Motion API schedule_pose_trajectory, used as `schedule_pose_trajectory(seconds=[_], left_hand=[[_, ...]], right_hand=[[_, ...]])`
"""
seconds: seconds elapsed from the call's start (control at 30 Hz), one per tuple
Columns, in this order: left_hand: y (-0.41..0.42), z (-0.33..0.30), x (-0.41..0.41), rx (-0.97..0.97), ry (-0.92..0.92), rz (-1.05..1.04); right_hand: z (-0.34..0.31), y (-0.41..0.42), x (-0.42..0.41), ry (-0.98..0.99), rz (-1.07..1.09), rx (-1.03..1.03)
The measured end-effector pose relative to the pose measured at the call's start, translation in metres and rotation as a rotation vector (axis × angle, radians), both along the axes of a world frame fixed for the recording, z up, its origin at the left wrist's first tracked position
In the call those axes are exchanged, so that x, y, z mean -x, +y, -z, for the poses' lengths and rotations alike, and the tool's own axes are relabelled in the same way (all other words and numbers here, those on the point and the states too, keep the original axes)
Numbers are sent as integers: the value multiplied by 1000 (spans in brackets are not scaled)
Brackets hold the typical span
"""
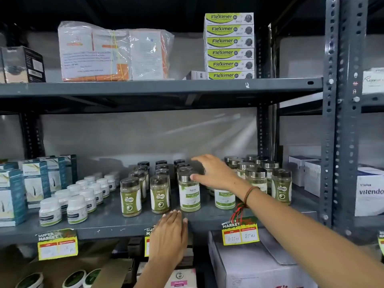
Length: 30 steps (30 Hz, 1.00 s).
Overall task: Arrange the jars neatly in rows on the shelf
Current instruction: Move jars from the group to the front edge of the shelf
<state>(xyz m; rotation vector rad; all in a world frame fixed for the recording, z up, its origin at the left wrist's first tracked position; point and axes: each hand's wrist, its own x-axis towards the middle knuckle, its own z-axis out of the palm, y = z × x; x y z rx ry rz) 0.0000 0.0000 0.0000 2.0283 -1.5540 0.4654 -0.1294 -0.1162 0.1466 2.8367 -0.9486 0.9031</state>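
Jars of green powder stand on the grey middle shelf. Two rows of dark-lidded jars run front to back at the centre. To their right a row is headed by a silver-lidded jar with a white label. A looser group of silver-lidded jars stands further right. My right hand reaches in over the jars, thumb touching the front silver lid, fingers spread toward jars behind. Whether it grips one is hidden. My left hand rests flat on the shelf's front edge, holding nothing.
Small white bottles and teal boxes fill the shelf's left part. Price tags hang from the front lip. White cartons sit beyond the steel upright. Stacked green boxes and a wrapped bundle are on the upper shelf.
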Motion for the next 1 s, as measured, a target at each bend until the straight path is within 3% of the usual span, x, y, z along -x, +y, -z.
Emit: schedule_pose_trajectory(seconds=[0.4,0.83,1.0], left_hand=[[-24,9,-2,75,-18,-49],[-21,9,-1,111,-70,-43],[-19,7,0,109,-39,-42]], right_hand=[[13,-28,-40,191,93,-92],[8,-15,-27,-79,67,-33],[-7,5,10,-158,53,-106]])
